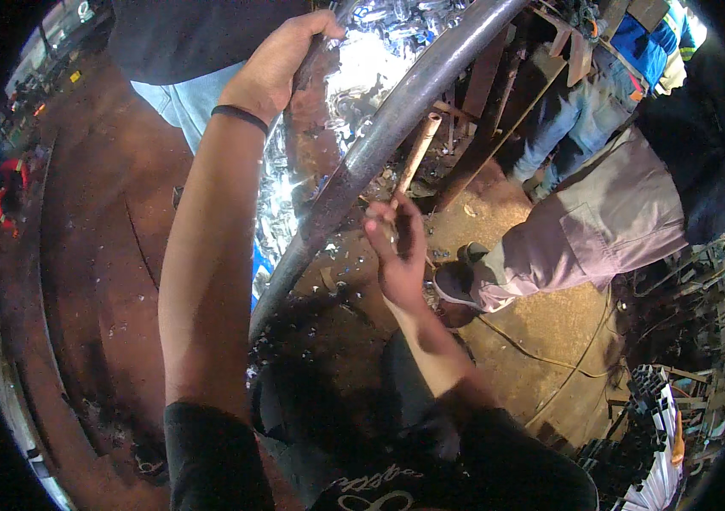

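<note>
My left hand (pixel 276 68) reaches forward to the top of the view, its fingers bent over at the edge of a bright, glittering crinkled surface (pixel 362 81). What those fingers grip is hidden. Lower and to the right, my right hand (pixel 401 255) is closed, slightly blurred, at the lower end of a light wooden stick (pixel 420 153) that points up and away. A thick grey metal pipe (pixel 362 162) runs on a slant between my two hands, bending with the lens. The pipe lies beside the glittering surface.
On the right stands a person in light trousers (pixel 571 226), a shoe close to my right forearm. Another person in jeans (pixel 580 119) is farther back; a third, in a dark top (pixel 201 34), stands ahead at left. A cable (pixel 541 358) crosses the floor. Metal pieces (pixel 652 426) are stacked lower right.
</note>
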`<act>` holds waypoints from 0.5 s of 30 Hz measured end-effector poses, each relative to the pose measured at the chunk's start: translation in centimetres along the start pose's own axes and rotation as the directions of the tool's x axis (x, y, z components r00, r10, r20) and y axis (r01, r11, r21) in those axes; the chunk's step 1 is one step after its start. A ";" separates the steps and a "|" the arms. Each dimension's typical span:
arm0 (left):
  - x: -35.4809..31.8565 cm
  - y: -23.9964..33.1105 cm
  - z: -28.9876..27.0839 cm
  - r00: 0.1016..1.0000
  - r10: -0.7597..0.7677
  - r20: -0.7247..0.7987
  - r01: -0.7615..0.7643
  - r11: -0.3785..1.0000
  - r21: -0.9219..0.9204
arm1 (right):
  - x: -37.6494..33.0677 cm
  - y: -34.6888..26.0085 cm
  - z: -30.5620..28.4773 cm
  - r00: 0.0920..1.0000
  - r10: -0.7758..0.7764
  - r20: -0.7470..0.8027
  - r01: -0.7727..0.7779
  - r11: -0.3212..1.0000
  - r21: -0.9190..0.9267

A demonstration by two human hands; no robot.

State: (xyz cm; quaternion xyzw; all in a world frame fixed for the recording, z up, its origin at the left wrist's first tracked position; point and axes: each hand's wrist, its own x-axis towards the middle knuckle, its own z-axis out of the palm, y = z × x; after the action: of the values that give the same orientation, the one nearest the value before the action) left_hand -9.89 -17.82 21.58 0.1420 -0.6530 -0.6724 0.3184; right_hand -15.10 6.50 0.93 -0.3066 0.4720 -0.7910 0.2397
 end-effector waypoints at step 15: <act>-2.0 -0.9 -1.3 0.744 0.665 0.063 -0.597 0.620 0.510 | -2.4 12.7 -4.6 0.959 0.280 -0.041 -0.273 0.881 -0.386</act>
State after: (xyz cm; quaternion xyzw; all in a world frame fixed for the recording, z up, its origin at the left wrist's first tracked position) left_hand -7.79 -17.65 20.13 0.0246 -0.7885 -0.3138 0.5284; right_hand -15.56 5.31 -12.71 -0.2838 0.6560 -0.6372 0.2884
